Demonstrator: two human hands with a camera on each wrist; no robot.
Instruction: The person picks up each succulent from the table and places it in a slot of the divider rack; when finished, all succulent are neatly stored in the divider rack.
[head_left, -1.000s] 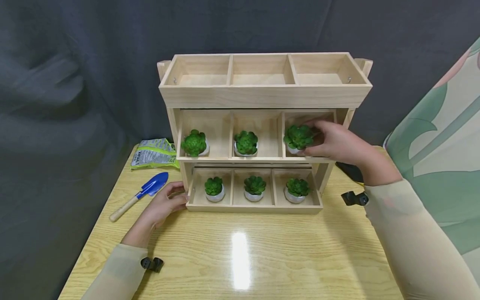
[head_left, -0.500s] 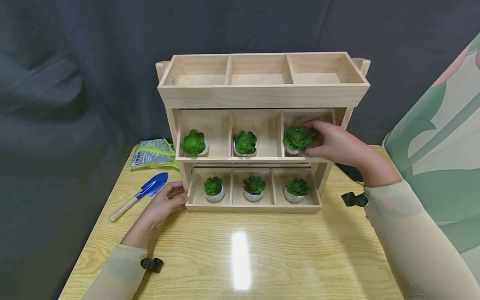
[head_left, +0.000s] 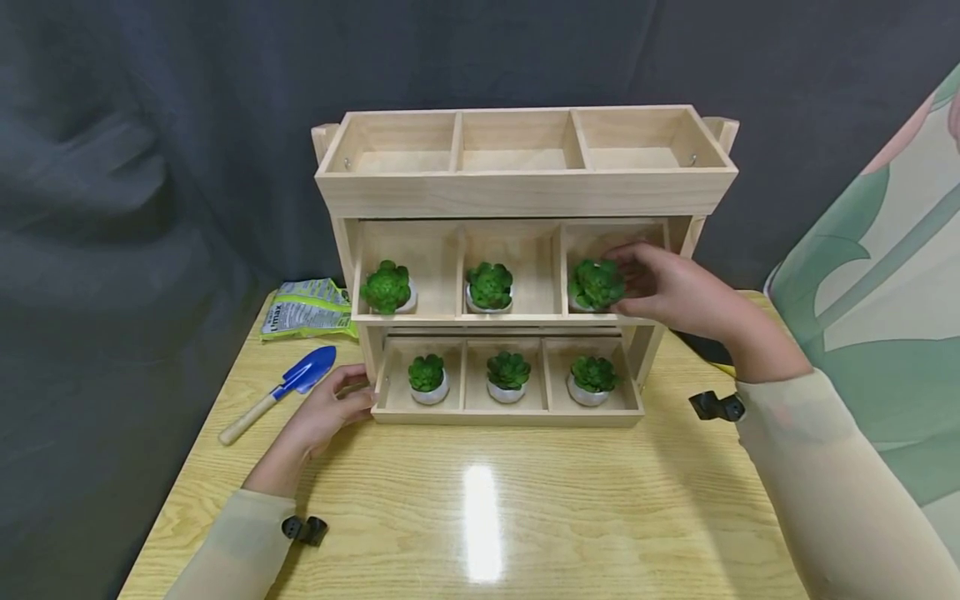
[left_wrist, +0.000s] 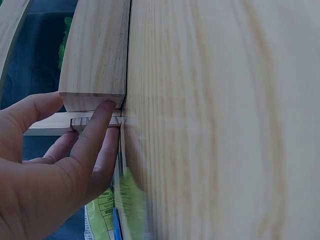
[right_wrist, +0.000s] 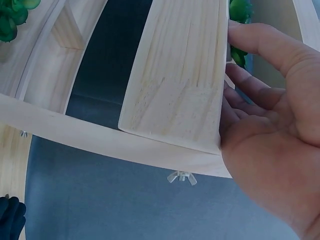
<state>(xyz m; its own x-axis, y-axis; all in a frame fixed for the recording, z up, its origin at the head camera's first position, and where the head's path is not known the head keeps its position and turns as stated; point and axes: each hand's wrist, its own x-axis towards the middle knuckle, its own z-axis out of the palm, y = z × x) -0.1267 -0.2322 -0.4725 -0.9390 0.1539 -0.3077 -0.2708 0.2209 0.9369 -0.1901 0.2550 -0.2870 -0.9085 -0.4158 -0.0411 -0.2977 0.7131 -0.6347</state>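
A three-tier wooden plant stand [head_left: 517,193] stands at the back of the table. My right hand [head_left: 675,287] is at the middle tier's right compartment, its loosely bent fingers beside a potted succulent [head_left: 600,285] standing there. In the right wrist view the tier's front board [right_wrist: 175,75] partly hides those fingers and the green leaves [right_wrist: 241,12]. My left hand [head_left: 330,408] grips the lower left corner of the stand; in the left wrist view, its fingertips lie on both sides of the wooden end [left_wrist: 92,100]. Two more succulents sit in the middle tier, one per compartment.
The lowest tier holds three potted succulents, the central one [head_left: 508,375] among them. Left of the stand lie a blue hand trowel [head_left: 306,369] with a wooden handle and a green-and-grey bag [head_left: 309,310]. A dark object [head_left: 701,343] lies behind the right forearm.
The succulent at my right hand has settled slightly lower in its compartment. My right hand has shifted a little to the right, its fingers loosening. My left hand has stayed put.
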